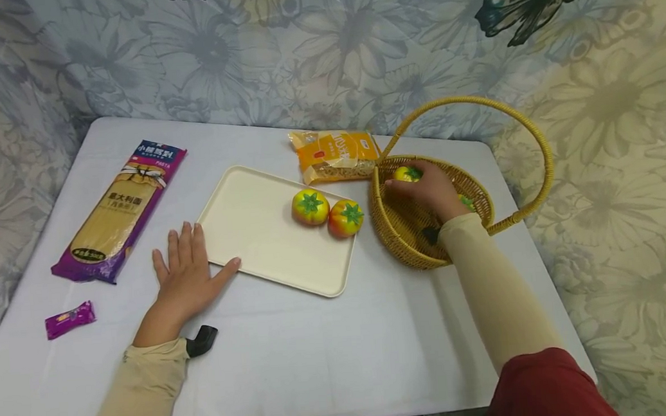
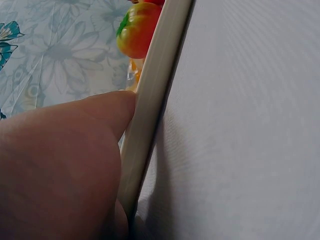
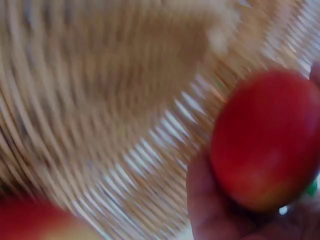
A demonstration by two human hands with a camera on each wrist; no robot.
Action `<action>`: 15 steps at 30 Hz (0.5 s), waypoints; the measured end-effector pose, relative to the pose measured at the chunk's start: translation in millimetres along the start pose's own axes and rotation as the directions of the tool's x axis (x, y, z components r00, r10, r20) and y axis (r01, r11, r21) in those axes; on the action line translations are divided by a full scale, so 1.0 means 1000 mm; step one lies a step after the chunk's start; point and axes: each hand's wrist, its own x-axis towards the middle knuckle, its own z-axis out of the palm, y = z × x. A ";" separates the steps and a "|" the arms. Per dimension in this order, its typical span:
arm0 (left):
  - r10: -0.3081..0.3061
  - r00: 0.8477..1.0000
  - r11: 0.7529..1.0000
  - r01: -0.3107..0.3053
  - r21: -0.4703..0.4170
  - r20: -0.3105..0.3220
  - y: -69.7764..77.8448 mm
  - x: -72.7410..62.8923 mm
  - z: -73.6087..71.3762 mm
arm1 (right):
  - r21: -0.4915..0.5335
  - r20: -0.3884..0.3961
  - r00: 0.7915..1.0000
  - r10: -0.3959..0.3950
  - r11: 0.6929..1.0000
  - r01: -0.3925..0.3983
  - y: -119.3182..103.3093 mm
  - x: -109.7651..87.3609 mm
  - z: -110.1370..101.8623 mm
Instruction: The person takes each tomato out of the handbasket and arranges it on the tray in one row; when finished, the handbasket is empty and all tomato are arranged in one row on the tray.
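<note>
My right hand (image 1: 429, 189) is inside the wicker basket (image 1: 393, 233), gripping a yellow-and-red tomato (image 1: 407, 174) with a green leafy top. In the right wrist view, that tomato (image 3: 267, 140) shows its red underside between thumb and fingers, and part of another red one (image 3: 40, 222) is at the lower left. A further tomato (image 1: 467, 202) is partly hidden by the right wrist. Flat on the table, my left hand (image 1: 186, 283) touches the cream tray's (image 1: 267, 258) left corner, thumb against its rim. Two tomatoes, one yellower (image 1: 310, 207) and one redder (image 1: 345, 218), sit on the tray's right side.
Behind the tray lies an orange snack bag (image 1: 338, 156), close to the basket. A purple pasta pack (image 1: 121, 213) lies on the left, with a small purple-wrapped sweet (image 1: 70, 320) nearer the front. The basket's tall handle (image 1: 547, 161) leans right, past the table edge.
</note>
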 end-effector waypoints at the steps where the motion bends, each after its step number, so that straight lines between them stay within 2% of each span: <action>1: 0.000 1.000 1.000 0.000 0.002 0.000 0.000 0.000 0.000 | -0.001 -0.019 1.000 -0.002 1.000 0.002 -0.005 -0.004 -0.003; 6: -0.011 1.000 1.000 0.011 0.007 0.010 0.001 0.000 -0.002 | 0.039 -0.069 0.998 0.003 0.999 0.000 -0.038 -0.029 -0.013; 9: -0.009 1.000 1.000 0.009 0.004 0.010 0.001 0.001 -0.002 | 0.040 -0.084 0.996 -0.024 0.999 0.027 -0.059 -0.046 -0.014; 12: -0.005 1.000 1.000 0.005 0.007 0.004 0.001 0.001 0.000 | 0.009 -0.103 0.992 -0.078 0.997 0.079 -0.080 -0.058 -0.006; 15: -0.005 1.000 1.000 0.005 0.011 -0.001 0.001 0.001 0.000 | 0.003 -0.098 0.985 -0.144 0.989 0.145 -0.103 -0.060 0.012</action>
